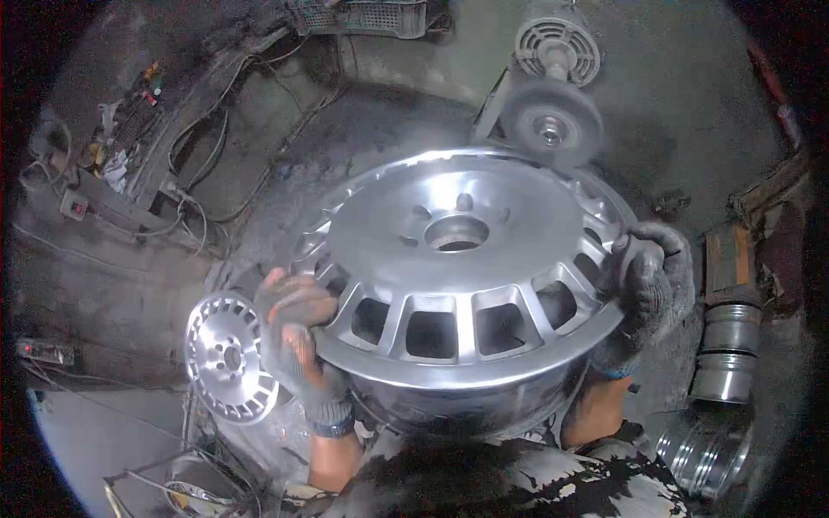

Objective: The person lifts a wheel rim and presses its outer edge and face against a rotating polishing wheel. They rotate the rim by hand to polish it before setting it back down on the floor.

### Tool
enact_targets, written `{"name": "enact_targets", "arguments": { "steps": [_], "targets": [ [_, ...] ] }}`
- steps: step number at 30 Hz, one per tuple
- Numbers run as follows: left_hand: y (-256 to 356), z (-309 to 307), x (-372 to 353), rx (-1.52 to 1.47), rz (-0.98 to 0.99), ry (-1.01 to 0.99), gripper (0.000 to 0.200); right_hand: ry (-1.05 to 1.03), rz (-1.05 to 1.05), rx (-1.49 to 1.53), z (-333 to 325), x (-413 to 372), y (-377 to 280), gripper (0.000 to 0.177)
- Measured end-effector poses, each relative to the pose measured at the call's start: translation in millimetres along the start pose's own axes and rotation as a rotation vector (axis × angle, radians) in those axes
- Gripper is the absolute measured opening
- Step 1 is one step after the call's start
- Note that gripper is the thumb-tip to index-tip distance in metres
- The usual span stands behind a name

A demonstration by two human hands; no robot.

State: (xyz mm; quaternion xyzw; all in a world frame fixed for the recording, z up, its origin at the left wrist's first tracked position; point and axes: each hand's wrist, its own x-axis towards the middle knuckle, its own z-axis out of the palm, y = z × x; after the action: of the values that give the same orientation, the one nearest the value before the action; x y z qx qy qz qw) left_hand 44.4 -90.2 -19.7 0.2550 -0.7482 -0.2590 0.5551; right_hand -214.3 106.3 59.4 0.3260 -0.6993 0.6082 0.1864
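Note:
A large silver alloy wheel rim [371,233] fills the middle of the head view, its round-holed centre and slotted ring facing up towards me. My left hand [302,341], in a worn grey glove with the finger ends bare, is closed on the rim's near left edge. On the right edge my right hand [652,281], in a darker grey glove, has its fingers curled over the lip. Beyond the rim, a buffing wheel [527,121] looks blurred, and the rim's far right edge overlaps its lower side in this view.
A grey motor [557,52] stands behind the buffing wheel. Another slotted wheel rim [211,354] leans at the left. Shiny metal barrels [730,354] are stacked at the right. Loose cables [224,104] run along the left wall, and a plastic crate [380,17] sits at the back.

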Motion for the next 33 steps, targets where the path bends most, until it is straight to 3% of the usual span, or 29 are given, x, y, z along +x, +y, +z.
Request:
{"name": "enact_targets", "arguments": {
  "steps": [4,6,8,13,21,26,29,33],
  "targets": [
    [1.6,0.0,-3.7,0.006,0.036,-0.019,0.034,0.024,-0.099,-0.059,-1.2,1.8,3.8,0.047],
    [11.9,8.3,-10.5,-0.222,-0.238,0.062,0.032,0.015,0.012,0.050,-0.2,1.8,1.2,0.047],
    [16.0,9.2,-9.8,-0.271,-0.323,0.064,0.032,0.008,0.074,0.124,3.6,6.2,6.1,0.048],
    [28.8,1.6,22.0,0.009,-0.055,-0.147,0.036,-0.018,0.198,0.132,12.1,14.1,5.4,0.053],
    [41.6,2.6,19.6,-0.117,-0.108,-0.126,0.036,0.055,0.056,-0.029,-8.5,3.3,4.8,0.055],
    [37.6,-4.1,3.0,-0.174,-0.193,-0.155,0.046,0.075,0.151,0.101,-28.4,-19.0,-1.4,0.055],
    [38.8,-5.3,-4.1,-0.203,-0.285,-0.125,0.048,0.058,0.197,0.232,-35.0,-23.6,-7.6,0.035],
    [36.8,-6.3,-3.7,-0.172,-0.279,-0.130,0.049,0.030,0.173,0.320,-25.6,-16.5,-11.1,0.034]
  ]
}}
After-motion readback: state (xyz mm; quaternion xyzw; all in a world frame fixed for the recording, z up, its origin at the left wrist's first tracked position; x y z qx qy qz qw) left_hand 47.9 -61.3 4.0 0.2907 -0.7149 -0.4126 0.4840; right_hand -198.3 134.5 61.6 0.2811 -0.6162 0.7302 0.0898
